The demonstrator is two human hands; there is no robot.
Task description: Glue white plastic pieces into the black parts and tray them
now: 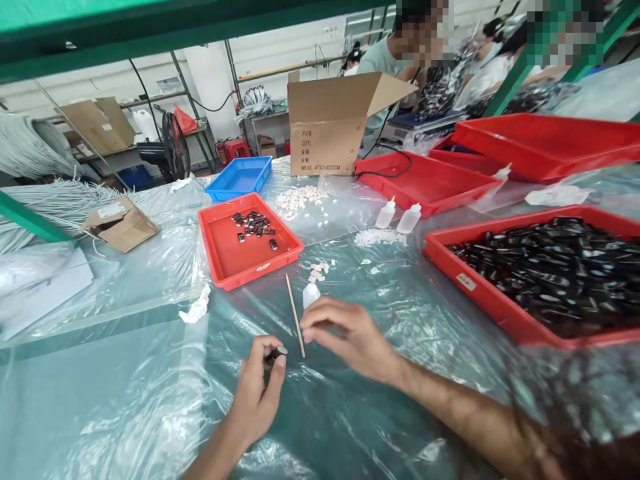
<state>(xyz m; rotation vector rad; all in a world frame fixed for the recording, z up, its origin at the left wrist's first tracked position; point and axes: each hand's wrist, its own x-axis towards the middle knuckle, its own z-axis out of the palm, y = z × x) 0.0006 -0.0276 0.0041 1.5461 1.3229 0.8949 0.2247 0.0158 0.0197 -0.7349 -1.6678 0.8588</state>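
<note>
My left hand is closed, pinching a small black part with a pale round end between thumb and fingertips. To its right, my right hand has thumb and forefinger drawn together at a thin wooden stick, whose lower end points down near the black part. Just behind the right fingers stands a white bottle, partly hidden by them. Small pale pieces lie past the bottle. A red tray farther back holds several small black parts.
A red tray heaped with black parts stands at right. Two squeeze bottles stand beside white granules. Behind are a blue tray, a cardboard box and more red trays. A green beam crosses overhead; people sit beyond.
</note>
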